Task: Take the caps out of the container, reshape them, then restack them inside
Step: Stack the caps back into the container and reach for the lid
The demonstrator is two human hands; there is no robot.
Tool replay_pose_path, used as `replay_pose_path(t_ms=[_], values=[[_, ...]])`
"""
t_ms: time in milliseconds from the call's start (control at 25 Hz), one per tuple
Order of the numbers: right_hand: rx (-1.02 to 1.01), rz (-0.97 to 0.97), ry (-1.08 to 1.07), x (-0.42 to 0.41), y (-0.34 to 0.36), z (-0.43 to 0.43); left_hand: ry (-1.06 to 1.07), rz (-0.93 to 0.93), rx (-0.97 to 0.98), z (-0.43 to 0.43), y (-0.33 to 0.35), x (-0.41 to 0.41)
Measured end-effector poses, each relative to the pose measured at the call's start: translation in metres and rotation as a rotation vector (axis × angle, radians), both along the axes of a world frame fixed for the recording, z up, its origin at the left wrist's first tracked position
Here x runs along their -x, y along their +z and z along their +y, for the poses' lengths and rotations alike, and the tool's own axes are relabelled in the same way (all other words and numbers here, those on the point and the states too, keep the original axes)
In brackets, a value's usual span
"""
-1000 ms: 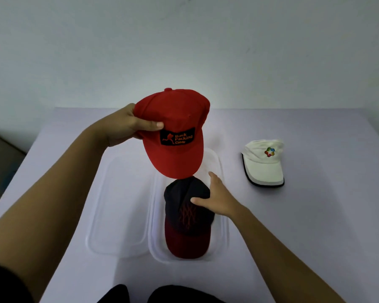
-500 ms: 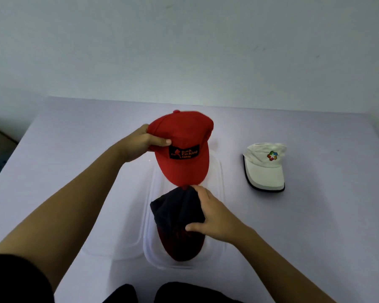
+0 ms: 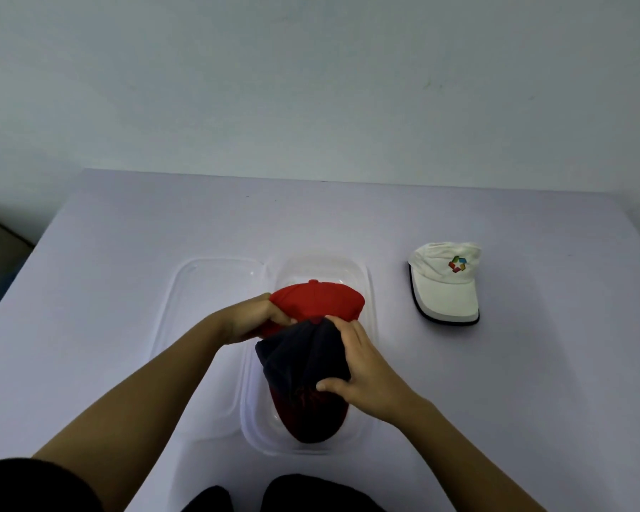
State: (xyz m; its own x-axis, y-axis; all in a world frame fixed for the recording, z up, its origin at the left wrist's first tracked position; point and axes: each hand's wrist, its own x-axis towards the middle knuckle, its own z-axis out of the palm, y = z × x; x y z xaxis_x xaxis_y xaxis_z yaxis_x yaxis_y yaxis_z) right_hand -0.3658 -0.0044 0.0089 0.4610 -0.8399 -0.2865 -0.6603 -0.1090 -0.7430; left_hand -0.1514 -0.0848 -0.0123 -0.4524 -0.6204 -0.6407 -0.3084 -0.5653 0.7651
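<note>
A clear plastic container (image 3: 370, 290) sits in the middle of the table. Inside it lies a black cap with a dark red brim (image 3: 296, 367), brim toward me. My right hand (image 3: 359, 360) grips its crown from the right side. My left hand (image 3: 252, 319) holds a red cap (image 3: 318, 299) by its left side, low in the far half of the container, its brim tucked behind the black cap's crown. A white cap with a coloured logo (image 3: 446, 282) lies on the table to the right of the container.
The container's clear lid (image 3: 200, 290) lies flat on the table against the container's left side. The table (image 3: 126, 234) is pale lilac, with a wall behind its far edge. My dark-clothed knees (image 3: 292, 493) show at the bottom.
My left hand has lowered the red cap from above the container down into its far end. My right hand has slid over the black cap's crown and closed on it.
</note>
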Motion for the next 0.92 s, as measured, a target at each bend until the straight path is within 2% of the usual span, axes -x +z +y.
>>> replay_pose_path(t_ms=[160, 240, 400, 560, 760, 840, 920], values=[[0.065, -0.024, -0.081, 0.006, -0.003, -0.004, -0.029, -0.009, 0.018, -0.004, 0.016, 0.001], [0.139, 0.028, -0.141, 0.013, -0.01, -0.011, -0.058, -0.029, 0.008, -0.006, 0.02, 0.002], [0.122, 0.132, -0.049, 0.02, -0.027, -0.026, -0.1, -0.079, -0.025, -0.009, 0.007, 0.0], [0.156, 0.182, -0.066, 0.021, -0.042, -0.029, -0.065, -0.083, -0.073, -0.005, 0.002, 0.005], [0.204, 0.21, -0.101, 0.026, -0.049, -0.033, 0.111, -0.061, 0.153, 0.011, 0.005, -0.005], [0.202, 0.223, -0.065, 0.025, -0.049, -0.034, 0.017, -0.111, 0.232, 0.022, 0.006, -0.014], [0.165, 0.258, 0.015, 0.021, -0.048, -0.035, -0.161, -0.29, 0.351, 0.029, 0.006, -0.015]])
